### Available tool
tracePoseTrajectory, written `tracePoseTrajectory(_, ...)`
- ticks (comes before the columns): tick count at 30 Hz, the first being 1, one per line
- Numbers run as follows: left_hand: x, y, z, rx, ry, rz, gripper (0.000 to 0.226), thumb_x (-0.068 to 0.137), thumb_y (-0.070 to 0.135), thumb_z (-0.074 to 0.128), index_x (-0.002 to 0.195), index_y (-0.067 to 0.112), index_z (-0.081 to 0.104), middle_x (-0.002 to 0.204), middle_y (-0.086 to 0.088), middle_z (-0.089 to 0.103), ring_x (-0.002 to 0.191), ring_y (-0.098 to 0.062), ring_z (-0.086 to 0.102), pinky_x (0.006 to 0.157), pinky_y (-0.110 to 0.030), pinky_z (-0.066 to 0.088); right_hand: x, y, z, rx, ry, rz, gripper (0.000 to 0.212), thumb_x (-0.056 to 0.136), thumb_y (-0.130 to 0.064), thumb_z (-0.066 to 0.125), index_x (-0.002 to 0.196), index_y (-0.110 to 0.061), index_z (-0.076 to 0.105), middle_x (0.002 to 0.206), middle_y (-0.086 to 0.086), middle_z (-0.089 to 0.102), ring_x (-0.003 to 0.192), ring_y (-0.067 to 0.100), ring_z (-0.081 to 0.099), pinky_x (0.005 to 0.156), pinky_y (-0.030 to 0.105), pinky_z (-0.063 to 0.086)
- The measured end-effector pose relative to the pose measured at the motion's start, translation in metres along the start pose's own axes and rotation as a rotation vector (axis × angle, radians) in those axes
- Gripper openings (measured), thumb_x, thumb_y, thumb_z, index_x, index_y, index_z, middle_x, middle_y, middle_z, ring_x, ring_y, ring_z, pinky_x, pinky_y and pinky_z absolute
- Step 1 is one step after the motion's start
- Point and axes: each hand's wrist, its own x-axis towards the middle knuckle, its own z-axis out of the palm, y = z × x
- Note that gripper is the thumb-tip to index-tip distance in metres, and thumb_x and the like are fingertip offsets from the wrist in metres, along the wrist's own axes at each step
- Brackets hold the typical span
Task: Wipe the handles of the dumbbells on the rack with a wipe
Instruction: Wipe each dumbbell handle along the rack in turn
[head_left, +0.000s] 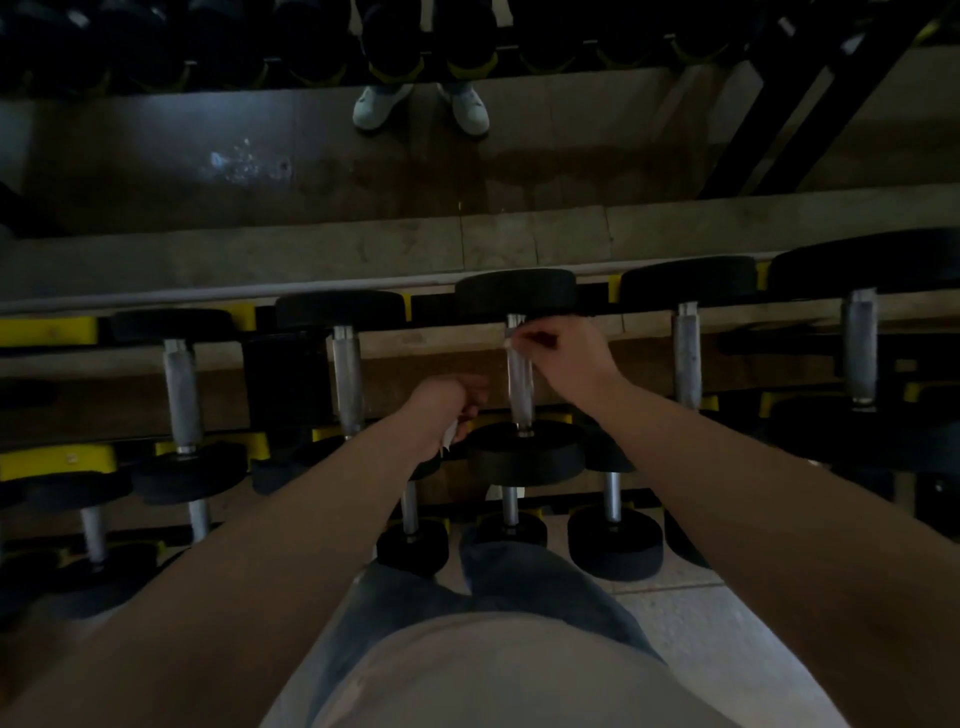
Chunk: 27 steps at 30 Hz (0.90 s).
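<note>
Dumbbell (524, 452) dead centre on the rack (52, 331), its handle (521, 387) running straight away from you. Your right hand (563, 358) pinches the wipe (511, 340) against the handle's far end, just beside the far plate (517, 291). Your left hand (447, 402) curls round a white scrap (449, 435) just left of the handle's near end. Right is on it: pull toward yourself, I'd say.

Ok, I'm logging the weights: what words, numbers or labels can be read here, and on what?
None can be read.
The black dumbbell heads show no legible numbers in this dim view.
A small mark on one yellow cradle is too blurred to read.
</note>
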Motion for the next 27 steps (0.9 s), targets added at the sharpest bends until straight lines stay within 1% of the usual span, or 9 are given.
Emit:
tracePoseTrajectory(3,0.001,0.004,0.004,-0.015,0.023,-0.071,0.035,0.102,0.005,0.036,0.123,0.013,0.064,0.105,-0.005,0.061,0.059,-0.009,0.041,0.05,-0.022,0.029,-0.011,-0.001,0.011,0.143,0.095,0.126,0.013,0.098,-0.025,0.064,0.111,-0.024,0.069,0.099,-0.017,0.066,0.088,-0.01,0.058,0.07,0.006,0.043)
tracePoseTrajectory(7,0.004,0.004,0.007,-0.003,0.018,-0.052,0.041,0.1,0.002,0.033,0.121,0.014,0.065,0.093,-0.003,0.058,0.062,-0.011,0.042,0.053,-0.025,0.029,-0.023,0.015,0.016,0.14,0.016,0.356,0.013,0.1,-0.033,0.059,0.1,-0.023,0.068,0.093,-0.007,0.068,0.085,0.008,0.064,0.065,0.019,0.044)
tracePoseTrajectory(10,0.003,0.005,0.011,0.028,-0.003,-0.046,0.036,0.101,0.004,0.034,0.116,0.018,0.064,0.089,-0.001,0.057,0.064,-0.011,0.043,0.055,-0.026,0.03,-0.028,0.025,0.016,0.192,-0.143,0.466,0.012,0.1,-0.026,0.058,0.099,-0.021,0.069,0.098,0.002,0.07,0.093,0.017,0.066,0.073,0.028,0.051)
tracePoseTrajectory(13,0.002,0.003,0.014,0.049,-0.023,-0.008,0.039,0.1,0.002,0.029,0.113,0.018,0.062,0.086,-0.001,0.056,0.064,-0.011,0.042,0.054,-0.026,0.028,-0.011,0.018,0.011,0.417,-0.107,0.49,0.016,0.099,-0.014,0.059,0.109,-0.013,0.071,0.107,0.008,0.072,0.099,0.023,0.069,0.087,0.038,0.057)
tracePoseTrajectory(16,0.001,0.003,0.014,0.056,-0.033,0.025,0.041,0.098,-0.003,0.026,0.108,0.017,0.061,0.086,-0.001,0.057,0.063,-0.01,0.042,0.05,-0.025,0.026,0.016,0.015,0.01,0.6,-0.017,0.507,0.017,0.098,-0.008,0.058,0.105,-0.014,0.072,0.108,0.012,0.074,0.1,0.029,0.072,0.096,0.051,0.057)
tracePoseTrajectory(19,0.003,0.006,0.015,0.057,-0.021,0.021,0.04,0.099,-0.001,0.028,0.113,0.015,0.062,0.087,-0.002,0.059,0.062,-0.01,0.042,0.05,-0.025,0.026,0.014,0.02,0.009,0.504,-0.096,0.464,0.017,0.099,-0.011,0.058,0.104,-0.018,0.073,0.109,0.009,0.074,0.102,0.026,0.071,0.098,0.05,0.055)
tracePoseTrajectory(23,0.0,0.01,0.018,0.076,-0.014,0.004,0.043,0.1,0.0,0.028,0.124,0.015,0.06,0.092,-0.003,0.06,0.064,-0.011,0.041,0.053,-0.024,0.025,-0.004,0.032,0.001,0.28,-0.486,0.529,0.025,0.094,-0.002,0.061,0.107,-0.018,0.074,0.107,0.007,0.075,0.1,0.024,0.072,0.091,0.039,0.058)
tracePoseTrajectory(25,-0.002,0.01,0.018,0.083,-0.023,0.003,0.044,0.1,0.0,0.028,0.126,0.014,0.06,0.102,-0.005,0.062,0.066,-0.011,0.043,0.052,-0.024,0.026,0.001,0.031,0.001,0.394,-0.503,0.588,0.027,0.093,0.005,0.057,0.107,-0.011,0.073,0.106,0.012,0.075,0.1,0.028,0.072,0.092,0.043,0.058)
tracePoseTrajectory(27,-0.001,0.01,0.017,0.093,-0.02,-0.004,0.041,0.1,0.001,0.032,0.127,0.015,0.06,0.109,-0.006,0.062,0.067,-0.011,0.044,0.053,-0.025,0.028,0.012,0.024,0.003,0.605,-0.378,0.626,0.028,0.096,0.01,0.047,0.102,-0.006,0.069,0.102,0.016,0.072,0.094,0.029,0.071,0.087,0.044,0.059)
